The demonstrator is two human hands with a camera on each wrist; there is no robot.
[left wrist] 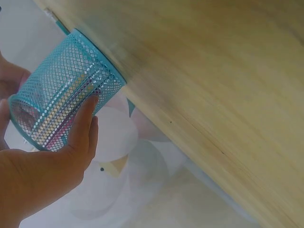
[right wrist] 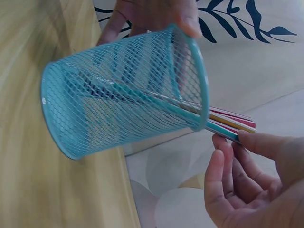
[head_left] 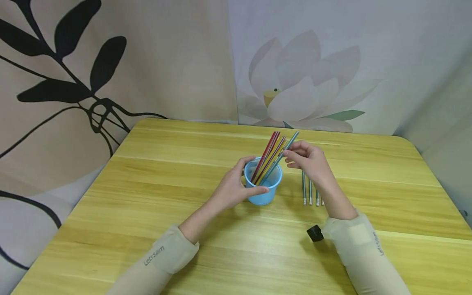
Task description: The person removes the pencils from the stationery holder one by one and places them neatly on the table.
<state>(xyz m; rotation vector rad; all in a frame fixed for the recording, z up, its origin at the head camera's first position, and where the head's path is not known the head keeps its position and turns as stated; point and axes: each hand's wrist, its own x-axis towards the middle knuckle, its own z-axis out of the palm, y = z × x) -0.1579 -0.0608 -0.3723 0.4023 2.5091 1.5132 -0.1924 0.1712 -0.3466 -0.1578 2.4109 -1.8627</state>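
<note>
A light blue mesh pencil cup (head_left: 262, 200) stands on the table, and my left hand (head_left: 231, 186) grips its near-left side, thumb and fingers spread round the wall. Red, yellow and purple pencils (head_left: 268, 149) lean inside toward the far right. Between thumb and fingertips, my right hand (head_left: 309, 160) pinches the upper part of a teal pencil (head_left: 293, 138). In the right wrist view, this teal pencil (right wrist: 223, 131) runs down through the mouth of the cup (right wrist: 128, 95). Several more teal pencils (head_left: 310, 194) lie side by side on the table, partly hidden under my right hand and wrist.
The wood-grain table (head_left: 129, 196) reaches back to a wall hanging with a pale flower (head_left: 302, 78). On the left hangs a cloth with dark leaves (head_left: 107, 63). A small black block (head_left: 315, 233) shows beside the right sleeve (head_left: 359, 237).
</note>
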